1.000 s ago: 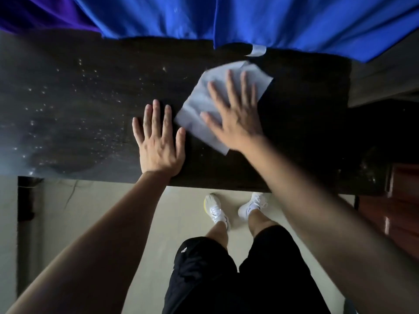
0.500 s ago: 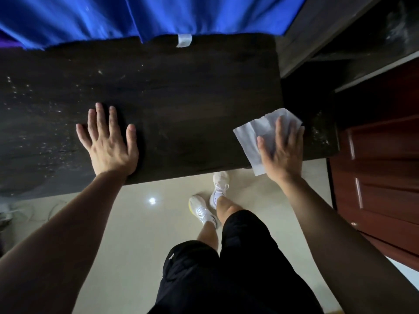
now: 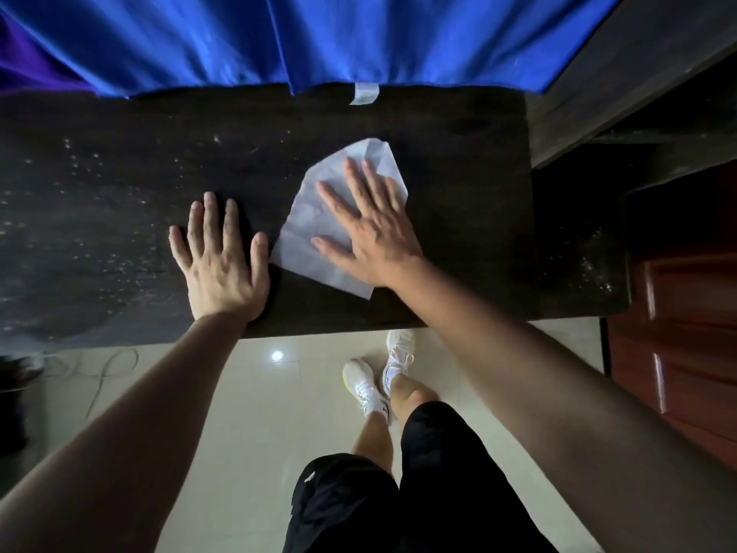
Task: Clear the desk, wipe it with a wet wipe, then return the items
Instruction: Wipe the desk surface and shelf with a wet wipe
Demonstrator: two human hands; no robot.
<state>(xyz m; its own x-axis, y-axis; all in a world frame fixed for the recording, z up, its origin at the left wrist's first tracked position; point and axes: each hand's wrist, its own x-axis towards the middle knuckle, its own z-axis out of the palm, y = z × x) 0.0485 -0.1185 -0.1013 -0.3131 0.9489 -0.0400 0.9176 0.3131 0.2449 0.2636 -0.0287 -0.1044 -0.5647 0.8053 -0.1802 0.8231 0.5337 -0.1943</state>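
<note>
**My right hand flat on the wipe**

My right hand (image 3: 371,233) lies wide and flat on the wet wipe (image 3: 306,221), fingers straight and spread, pressing it on the dark worktop (image 3: 458,233). The wipe is white, thin and a little creased, opened out in an uneven shape. It lies on the right half of the worktop, nearer the front edge than the blue curtain (image 3: 279,41). My left hand (image 3: 221,261) also rests flat on the bare wood, its thumb just beside the wipe's corner. Further left, the surface shows many small pale specks (image 3: 79,173).
</note>
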